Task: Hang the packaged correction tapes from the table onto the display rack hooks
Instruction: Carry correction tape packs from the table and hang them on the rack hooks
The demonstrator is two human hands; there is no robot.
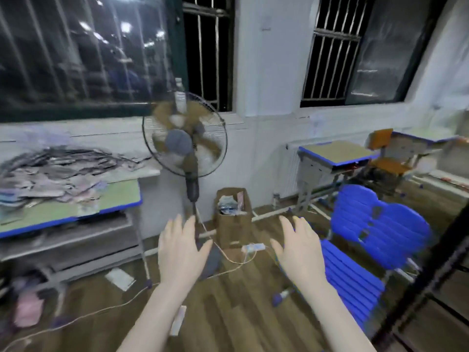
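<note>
No brand, label or writing can be read anywhere; the whole frame is smeared by motion blur.

The packaged correction tapes [50,174] lie in a loose, flat heap on the table [119,196] at the left of the frame, a green top with a blue edge, and the heap runs off the left border (individual packs cannot be told apart in the blur). A dark metal upright [418,283] crosses the lower right corner at a slant; whether it belongs to the display rack cannot be told, and no hooks are visible.

At centre stands a pedestal fan [184,141], and just right of its pole on the wooden floor a cardboard box [232,219] holds what look like more packs, too blurred to name. A white power strip [253,247] lies on the floor between the hands, and a blue slatted chair [365,240] fills the lower right.

Both forearms reach up from the bottom edge, backs of the hands toward the camera. The left hand [181,250] and the right hand [300,250] are spread open with fingers pointing upward and apart, holding nothing, well apart from the heap on the table.
</note>
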